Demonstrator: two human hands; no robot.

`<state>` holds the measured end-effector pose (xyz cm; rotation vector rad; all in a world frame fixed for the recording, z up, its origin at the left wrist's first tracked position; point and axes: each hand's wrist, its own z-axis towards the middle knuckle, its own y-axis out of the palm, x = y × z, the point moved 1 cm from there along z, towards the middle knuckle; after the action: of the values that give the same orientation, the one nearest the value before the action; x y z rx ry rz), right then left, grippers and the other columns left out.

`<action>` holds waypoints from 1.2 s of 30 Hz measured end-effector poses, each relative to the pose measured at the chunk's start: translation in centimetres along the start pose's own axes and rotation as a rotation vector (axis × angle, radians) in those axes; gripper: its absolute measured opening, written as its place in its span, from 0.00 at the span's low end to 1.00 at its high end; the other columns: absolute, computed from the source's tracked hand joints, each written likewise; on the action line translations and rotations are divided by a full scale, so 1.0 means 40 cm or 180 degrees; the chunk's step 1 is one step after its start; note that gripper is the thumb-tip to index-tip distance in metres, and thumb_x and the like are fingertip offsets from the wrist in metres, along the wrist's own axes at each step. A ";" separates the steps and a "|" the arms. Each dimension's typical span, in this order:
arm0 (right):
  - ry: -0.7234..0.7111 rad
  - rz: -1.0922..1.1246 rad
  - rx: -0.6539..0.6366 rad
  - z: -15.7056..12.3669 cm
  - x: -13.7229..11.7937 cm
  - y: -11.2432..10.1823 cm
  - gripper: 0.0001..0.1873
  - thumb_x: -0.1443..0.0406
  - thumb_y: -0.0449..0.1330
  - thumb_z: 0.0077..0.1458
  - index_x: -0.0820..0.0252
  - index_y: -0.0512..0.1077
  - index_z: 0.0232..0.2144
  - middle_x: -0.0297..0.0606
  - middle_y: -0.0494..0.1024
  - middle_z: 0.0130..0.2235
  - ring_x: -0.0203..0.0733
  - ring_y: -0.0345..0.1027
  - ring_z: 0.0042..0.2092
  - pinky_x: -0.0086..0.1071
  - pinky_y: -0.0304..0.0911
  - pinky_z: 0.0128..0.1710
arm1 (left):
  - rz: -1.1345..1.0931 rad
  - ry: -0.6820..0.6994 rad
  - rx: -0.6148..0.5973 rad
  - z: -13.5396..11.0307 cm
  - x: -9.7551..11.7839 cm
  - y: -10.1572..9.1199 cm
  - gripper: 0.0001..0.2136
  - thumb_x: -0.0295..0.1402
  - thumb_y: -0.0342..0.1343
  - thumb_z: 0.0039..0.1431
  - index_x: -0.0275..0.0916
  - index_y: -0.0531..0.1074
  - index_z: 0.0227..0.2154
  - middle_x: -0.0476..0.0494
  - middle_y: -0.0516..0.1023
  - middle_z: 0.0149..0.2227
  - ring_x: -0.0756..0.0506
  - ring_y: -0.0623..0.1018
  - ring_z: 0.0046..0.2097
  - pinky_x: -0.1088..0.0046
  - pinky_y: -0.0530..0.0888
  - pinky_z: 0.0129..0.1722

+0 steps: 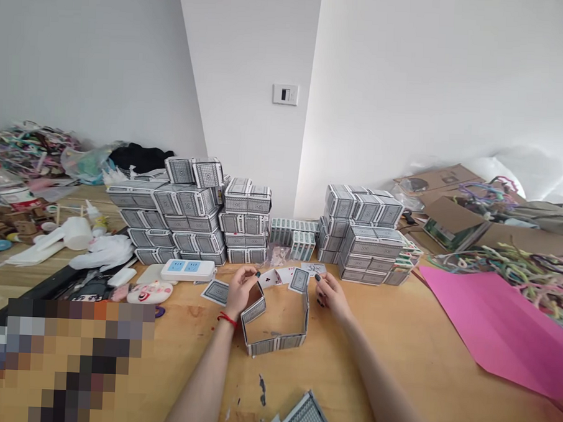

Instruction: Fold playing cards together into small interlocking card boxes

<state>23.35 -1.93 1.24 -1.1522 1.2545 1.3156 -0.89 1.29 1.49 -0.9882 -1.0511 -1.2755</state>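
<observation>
Pinching card frame [262,346] with left hand [241,291]; cannot tell grip of right hand [332,295]. Likely light, springy, easily creased; best held at front corners [249,348].

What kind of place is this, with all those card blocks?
It's probably a craft room or craft corner. The clues are stacks of card-covered blocks, a card frame on the wooden table, and a pile of colourful fuzzy strips near a pink sheet.

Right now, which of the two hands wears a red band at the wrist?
The left hand: a red band circles its wrist, whereas the right hand shows a bare wrist.
</observation>
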 end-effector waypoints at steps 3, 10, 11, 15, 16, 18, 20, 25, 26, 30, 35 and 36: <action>-0.0065 -0.0730 -0.0489 -0.008 0.000 0.017 0.16 0.55 0.57 0.45 0.57 0.55 0.25 0.23 0.55 0.18 0.28 0.48 0.18 0.23 0.46 0.17 | -0.0406 -0.0068 -0.0399 0.000 0.004 0.014 0.13 0.31 0.54 0.42 0.39 0.66 0.34 0.44 0.73 0.40 0.44 0.71 0.45 0.66 0.63 0.47; -0.0277 -0.1367 -0.0470 -0.002 0.017 0.038 0.02 0.68 0.53 0.42 0.60 0.61 0.22 0.28 0.62 0.22 0.32 0.55 0.25 0.26 0.53 0.26 | -0.0693 -0.0475 -0.1093 -0.024 0.019 0.036 0.11 0.28 0.52 0.42 0.39 0.65 0.32 0.46 0.72 0.46 0.44 0.70 0.48 0.68 0.64 0.46; -0.0282 -0.1330 -0.0424 0.000 0.020 0.040 0.01 0.68 0.53 0.42 0.61 0.62 0.22 0.29 0.63 0.23 0.33 0.57 0.26 0.26 0.54 0.27 | -0.0672 -0.0531 -0.1137 -0.026 0.020 0.036 0.14 0.28 0.52 0.42 0.39 0.65 0.37 0.46 0.73 0.45 0.44 0.71 0.46 0.68 0.65 0.45; -0.0194 -0.1164 -0.0445 -0.004 0.016 0.053 0.04 0.68 0.53 0.41 0.62 0.65 0.24 0.32 0.68 0.25 0.36 0.61 0.28 0.28 0.57 0.29 | -0.0421 -0.0551 -0.1203 -0.024 0.017 0.035 0.23 0.28 0.52 0.44 0.40 0.64 0.48 0.44 0.71 0.48 0.44 0.71 0.47 0.69 0.64 0.46; -0.0148 -0.1136 -0.0527 -0.007 0.012 0.057 0.06 0.68 0.53 0.40 0.62 0.66 0.26 0.33 0.69 0.26 0.37 0.62 0.29 0.28 0.57 0.30 | -0.0309 -0.0525 -0.1172 -0.022 0.014 0.034 0.22 0.29 0.52 0.45 0.39 0.66 0.47 0.44 0.70 0.49 0.44 0.69 0.49 0.70 0.63 0.47; -0.0079 -0.1148 -0.0724 -0.013 0.000 0.065 0.11 0.69 0.53 0.39 0.62 0.68 0.31 0.34 0.71 0.30 0.39 0.63 0.32 0.29 0.58 0.32 | -0.0048 -0.0534 -0.1123 -0.018 0.007 0.034 0.17 0.32 0.52 0.46 0.37 0.71 0.42 0.44 0.71 0.48 0.43 0.69 0.49 0.69 0.62 0.48; -0.0113 -0.1257 -0.0898 -0.018 -0.010 0.069 0.12 0.70 0.52 0.38 0.62 0.69 0.30 0.36 0.72 0.34 0.41 0.64 0.37 0.30 0.58 0.35 | 0.0149 -0.0612 -0.1127 -0.017 -0.003 0.035 0.14 0.34 0.52 0.47 0.36 0.74 0.36 0.44 0.75 0.42 0.42 0.72 0.44 0.68 0.64 0.45; 0.0145 -0.1203 -0.0846 -0.016 -0.013 0.070 0.08 0.65 0.53 0.42 0.63 0.69 0.19 0.33 0.72 0.26 0.40 0.64 0.32 0.31 0.58 0.34 | -0.0390 -0.0831 -0.0839 -0.021 -0.003 0.042 0.13 0.35 0.54 0.46 0.33 0.74 0.33 0.43 0.77 0.35 0.43 0.74 0.38 0.70 0.68 0.38; 0.0225 -0.1008 -0.0758 -0.015 -0.012 0.071 0.10 0.63 0.54 0.44 0.63 0.70 0.20 0.33 0.72 0.25 0.40 0.64 0.31 0.32 0.58 0.34 | -0.0723 -0.0875 -0.0774 -0.023 0.004 0.043 0.14 0.35 0.54 0.47 0.34 0.74 0.36 0.42 0.77 0.38 0.43 0.74 0.40 0.70 0.69 0.38; 0.0475 0.0159 -0.0601 -0.015 -0.010 0.079 0.18 0.54 0.58 0.43 0.60 0.73 0.33 0.38 0.75 0.34 0.42 0.68 0.32 0.35 0.62 0.35 | -0.1649 -0.1080 -0.0924 -0.033 0.032 0.046 0.20 0.34 0.53 0.49 0.41 0.66 0.48 0.41 0.69 0.49 0.43 0.72 0.45 0.69 0.71 0.38; 0.0545 0.0318 -0.0590 -0.016 -0.005 0.076 0.24 0.51 0.58 0.43 0.62 0.73 0.37 0.42 0.76 0.32 0.37 0.66 0.26 0.29 0.61 0.24 | -0.1444 -0.1146 -0.1194 -0.035 0.030 0.045 0.20 0.35 0.53 0.49 0.39 0.67 0.47 0.38 0.71 0.48 0.43 0.74 0.42 0.74 0.72 0.32; 0.0540 0.0238 -0.0579 -0.015 -0.002 0.075 0.24 0.50 0.57 0.43 0.64 0.74 0.36 0.41 0.76 0.29 0.35 0.65 0.24 0.28 0.60 0.23 | -0.1382 -0.1130 -0.1149 -0.034 0.026 0.046 0.19 0.36 0.54 0.49 0.37 0.68 0.46 0.37 0.71 0.47 0.43 0.74 0.42 0.74 0.72 0.32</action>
<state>20.40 -2.62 1.63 -1.3803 1.3315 1.4351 1.02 -0.18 2.16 -1.3427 -1.3904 -1.7274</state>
